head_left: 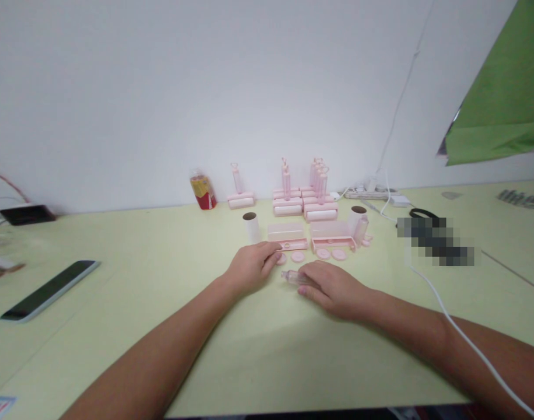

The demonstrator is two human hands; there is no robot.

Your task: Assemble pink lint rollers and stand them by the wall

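My left hand (252, 266) reaches to the left end of a pink tray (293, 244), its thumb and fingertips closed around the edge of a small pink disc (282, 259). My right hand (332, 286) rests low over the table, its fingers wrapped on a clear pinkish tube handle (292, 277) with a narrow tip pointing left. The palm hides the tube's other end. More pink discs (323, 254) lie in a row just beyond the hands. A second pink tray (332, 241) with a raised translucent lid stands to the right of the first.
White rolls (250, 226) stand on both sides of the trays. Behind are several pink roller cases (287, 206) with upright handles, and a red-yellow drink bottle (203, 191). A phone (51, 291) lies left. A white cable (446, 312) crosses over my right forearm.
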